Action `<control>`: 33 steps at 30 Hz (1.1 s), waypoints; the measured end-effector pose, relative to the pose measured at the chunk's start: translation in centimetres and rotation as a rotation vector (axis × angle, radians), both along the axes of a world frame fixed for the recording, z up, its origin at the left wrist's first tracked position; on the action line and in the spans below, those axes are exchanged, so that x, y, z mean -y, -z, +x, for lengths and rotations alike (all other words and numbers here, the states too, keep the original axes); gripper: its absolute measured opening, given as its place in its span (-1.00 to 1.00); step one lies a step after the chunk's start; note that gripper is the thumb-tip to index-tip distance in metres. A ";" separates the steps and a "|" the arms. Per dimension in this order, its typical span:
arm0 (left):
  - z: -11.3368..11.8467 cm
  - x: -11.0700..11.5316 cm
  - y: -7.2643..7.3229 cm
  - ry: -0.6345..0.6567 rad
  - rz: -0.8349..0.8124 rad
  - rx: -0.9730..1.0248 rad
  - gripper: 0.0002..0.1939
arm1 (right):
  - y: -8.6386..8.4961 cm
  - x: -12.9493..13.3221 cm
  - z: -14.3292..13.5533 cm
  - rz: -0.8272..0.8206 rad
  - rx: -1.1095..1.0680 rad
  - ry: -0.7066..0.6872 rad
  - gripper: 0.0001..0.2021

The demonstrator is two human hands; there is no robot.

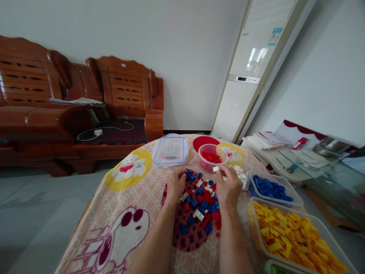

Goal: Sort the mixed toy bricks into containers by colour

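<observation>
My right hand (229, 185) pinches a white brick (216, 168) between thumb and fingertips, just in front of a round clear bowl (202, 163) of red bricks (211, 157). At the left edge of a mixed pile, my left hand (176, 184) hovers with its fingers curled together near some blue bricks (190, 175); what it holds, if anything, is hidden. Red, blue and white pieces lie loose between my forearms, among them a white brick (199, 215) and a red brick (206, 195). White bricks (240, 173) are heaped beyond my right hand.
On the right are tubs of blue bricks (271, 188) and yellow bricks (293, 236). A clear lid with a blue rim (170, 151) lies at the table's far side, and a red disc (203, 142) behind the bowl. Wooden seats (122, 87) stand beyond the table.
</observation>
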State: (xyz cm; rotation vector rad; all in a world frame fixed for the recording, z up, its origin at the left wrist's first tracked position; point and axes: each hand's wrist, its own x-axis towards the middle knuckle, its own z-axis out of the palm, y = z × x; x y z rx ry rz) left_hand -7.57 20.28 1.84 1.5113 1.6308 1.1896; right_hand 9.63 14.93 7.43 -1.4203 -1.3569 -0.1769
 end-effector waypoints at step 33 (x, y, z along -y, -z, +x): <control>-0.2 -0.2 0.1 0.032 0.038 0.047 -0.71 | 3.9 -0.9 -4.3 -0.494 0.340 -0.183 -0.79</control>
